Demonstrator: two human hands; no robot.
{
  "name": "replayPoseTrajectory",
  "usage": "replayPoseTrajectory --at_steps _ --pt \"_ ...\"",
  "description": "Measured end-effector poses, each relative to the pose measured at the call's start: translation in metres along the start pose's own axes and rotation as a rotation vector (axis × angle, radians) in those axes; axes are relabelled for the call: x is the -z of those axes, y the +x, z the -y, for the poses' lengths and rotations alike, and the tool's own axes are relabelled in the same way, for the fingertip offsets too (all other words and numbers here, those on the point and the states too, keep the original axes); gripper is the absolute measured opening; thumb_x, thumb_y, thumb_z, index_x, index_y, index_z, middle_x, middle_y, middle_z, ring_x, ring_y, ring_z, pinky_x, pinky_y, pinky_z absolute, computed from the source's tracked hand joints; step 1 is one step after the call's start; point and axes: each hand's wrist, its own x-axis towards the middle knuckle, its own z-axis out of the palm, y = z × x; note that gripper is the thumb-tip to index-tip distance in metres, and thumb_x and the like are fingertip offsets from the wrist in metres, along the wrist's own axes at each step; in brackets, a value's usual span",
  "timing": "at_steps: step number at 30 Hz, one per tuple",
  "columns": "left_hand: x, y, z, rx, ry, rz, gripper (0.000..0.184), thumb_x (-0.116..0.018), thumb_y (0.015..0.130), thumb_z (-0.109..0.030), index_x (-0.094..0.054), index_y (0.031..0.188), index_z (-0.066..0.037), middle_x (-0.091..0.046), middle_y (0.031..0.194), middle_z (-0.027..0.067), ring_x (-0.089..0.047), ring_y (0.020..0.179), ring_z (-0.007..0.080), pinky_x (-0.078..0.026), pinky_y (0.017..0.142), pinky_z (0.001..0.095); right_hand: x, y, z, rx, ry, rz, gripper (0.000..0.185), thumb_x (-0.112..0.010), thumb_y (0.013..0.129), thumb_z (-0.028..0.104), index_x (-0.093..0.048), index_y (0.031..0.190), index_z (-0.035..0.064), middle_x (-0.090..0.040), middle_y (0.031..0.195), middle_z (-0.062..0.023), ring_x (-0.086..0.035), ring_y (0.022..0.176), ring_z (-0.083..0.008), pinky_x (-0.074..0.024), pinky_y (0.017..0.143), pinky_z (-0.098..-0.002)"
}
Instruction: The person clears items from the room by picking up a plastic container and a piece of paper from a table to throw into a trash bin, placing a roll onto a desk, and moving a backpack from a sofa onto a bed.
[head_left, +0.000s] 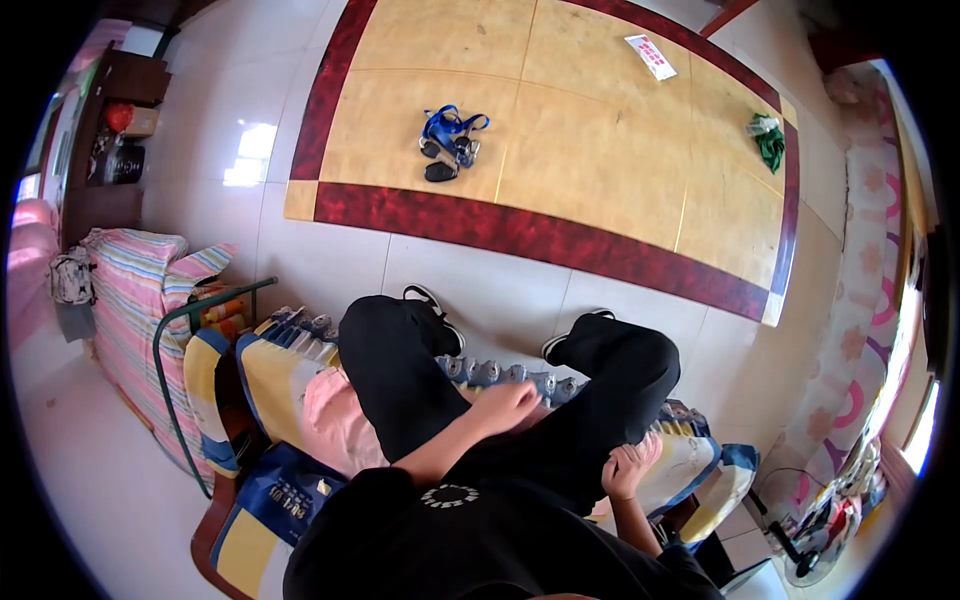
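Note:
My left hand [503,406] is over my lap, between my thighs, with its fingers curled in. I see nothing in it, though the fingertips are slightly blurred. Beside my right thigh is my right hand [628,468], its fingers closed against something pale pink that I cannot make out. I sit on a yellow, white and blue couch cover [272,375] with a ruffled front edge. A pink cloth [338,420] lies under my left thigh.
Ahead, a blue lanyard with dark keys [447,145], a white packet with red print [651,57] and a green bundle [769,145] lie on the tan tiled panel [590,140]. A blue bag [283,498] is at my left, a fan [806,565] at my right.

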Motion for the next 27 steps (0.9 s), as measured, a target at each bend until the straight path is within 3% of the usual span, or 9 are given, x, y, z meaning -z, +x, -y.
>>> replayPoseTrajectory --at_steps 3,5,6,9,10,13,21,24,27 --pt "-0.014 0.011 0.025 -0.063 -0.111 -0.228 0.022 -0.048 0.087 -0.026 -0.051 0.082 -0.005 -0.055 0.063 0.0095 -0.054 0.057 0.0264 -0.041 0.055 0.035 -0.009 -0.036 0.024 -0.021 -0.014 -0.053 0.008 -0.051 0.061 0.008 -0.053 0.065 0.0011 -0.051 0.076 -0.0184 -0.044 0.094 -0.0409 -0.0235 0.097 -0.0556" --pt "-0.008 0.007 0.021 -0.058 -0.038 -0.302 0.022 -0.048 0.087 -0.026 -0.051 0.081 -0.005 -0.054 0.061 0.0084 -0.052 0.055 0.0226 -0.04 0.055 0.0332 -0.008 -0.052 0.057 -0.362 -0.052 -0.242 0.017 -0.057 0.067 0.009 -0.052 0.08 -0.0006 -0.05 0.091 -0.0208 -0.043 0.099 -0.0399 -0.0259 0.099 -0.0486" --pt "-0.007 -0.001 0.018 -0.056 -0.032 -0.307 0.024 -0.047 0.087 -0.028 -0.051 0.082 -0.005 -0.055 0.064 0.0116 -0.054 0.061 0.0286 -0.041 0.056 0.0367 -0.04 -0.085 0.022 -0.716 0.148 -0.163 0.046 -0.062 0.073 0.014 -0.044 0.111 -0.0028 -0.044 0.116 -0.0219 -0.038 0.114 -0.0363 -0.0254 0.101 -0.0382" --pt "-0.013 -0.029 0.003 -0.084 -0.021 -0.305 0.027 -0.047 0.087 -0.03 -0.051 0.081 -0.004 -0.057 0.066 0.0131 -0.056 0.064 0.0317 -0.041 0.058 0.0384 -0.072 -0.141 0.001 -0.844 0.804 -0.131 0.075 -0.067 0.073 0.023 -0.026 0.13 -0.0052 -0.037 0.126 -0.0251 -0.036 0.119 -0.0341 -0.0295 0.098 -0.0363" --pt "-0.018 -0.037 0.001 -0.097 -0.037 -0.284 0.026 -0.047 0.088 -0.028 -0.051 0.08 -0.004 -0.056 0.065 0.0092 -0.054 0.061 0.0245 -0.041 0.058 0.0337 -0.077 -0.157 -0.006 -0.681 0.661 -0.06 0.089 -0.067 0.071 0.023 -0.013 0.135 -0.0053 -0.026 0.135 -0.0254 -0.028 0.126 -0.0311 -0.023 0.103 -0.0341" --pt "-0.032 -0.045 0.002 -0.174 -0.081 -0.235 0.025 -0.047 0.088 -0.027 -0.051 0.08 -0.003 -0.056 0.065 0.0044 -0.053 0.06 0.0145 -0.042 0.059 0.0274 -0.09 -0.17 -0.006 -0.456 0.57 -0.089 0.084 -0.065 0.068 0.016 -0.018 0.135 -0.002 -0.032 0.131 -0.0253 -0.031 0.123 -0.0348 -0.0233 0.102 -0.0366" --pt "-0.021 -0.034 -0.019 -0.244 0.015 -0.209 0.026 -0.049 0.086 -0.027 -0.054 0.082 -0.002 -0.058 0.068 0.0112 -0.055 0.064 0.0275 -0.042 0.059 0.0348 -0.078 -0.181 -0.025 -0.35 0.47 -0.12 0.078 -0.064 0.07 0.015 -0.023 0.135 0.003 -0.03 0.133 -0.0219 -0.029 0.123 -0.0361 -0.0236 0.103 -0.0395" --pt "0.011 -0.022 -0.014 -0.244 0.016 -0.301 0.025 -0.051 0.085 -0.026 -0.055 0.083 -0.002 -0.059 0.07 0.0105 -0.055 0.065 0.0238 -0.043 0.061 0.0329 -0.029 -0.137 0.019 -0.148 -0.05 -0.24 0.065 -0.062 0.071 0.014 -0.034 0.128 0.0041 -0.035 0.13 -0.02 -0.031 0.121 -0.0374 -0.0219 0.103 -0.0412" --pt "0.068 0.024 -0.001 -0.415 0.264 -0.553 0.022 -0.058 0.081 -0.024 -0.056 0.086 -0.002 -0.061 0.08 0.0109 -0.058 0.077 0.0223 -0.044 0.068 0.0353 -0.006 -0.053 0.053 -0.162 0.259 -0.131 0.068 -0.064 0.07 0.017 -0.033 0.13 0.009 -0.035 0.132 -0.0148 -0.029 0.124 -0.0365 -0.021 0.103 -0.0443"
